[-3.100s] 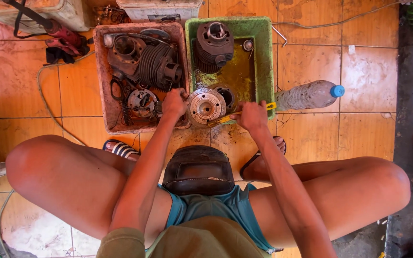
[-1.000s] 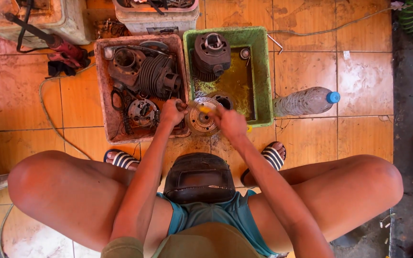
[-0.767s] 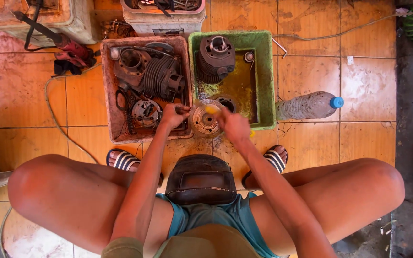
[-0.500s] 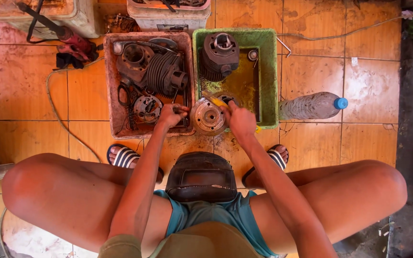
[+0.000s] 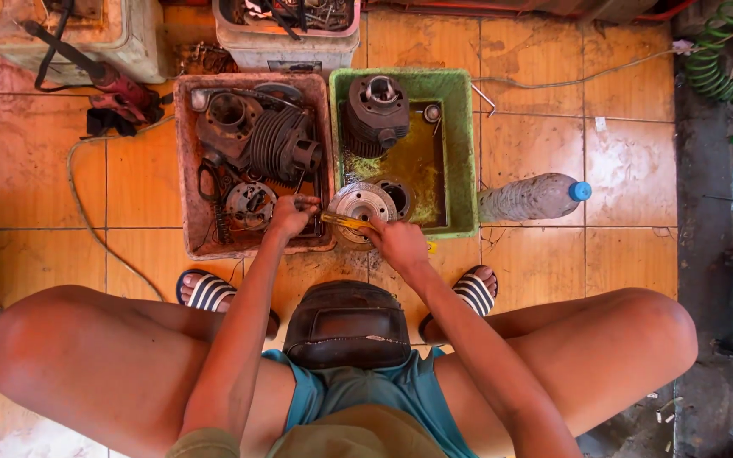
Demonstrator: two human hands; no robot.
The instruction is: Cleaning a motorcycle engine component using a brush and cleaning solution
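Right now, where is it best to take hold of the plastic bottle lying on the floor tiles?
Probably around the middle of the plastic bottle, coming from above. It lies on its side with the blue cap pointing right, and its round body is open on top, with the green tub close at its left.

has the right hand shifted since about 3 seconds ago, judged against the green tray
Yes. The right hand has slid left along the near edge of the green tray, from near its right corner to beside the round metal part.

Green tub [image 5: 461,153], rusty brown tray [image 5: 187,170], striped black-and-white sandals [image 5: 207,292], blue bottle cap [image 5: 581,191], orange tiles [image 5: 536,263]
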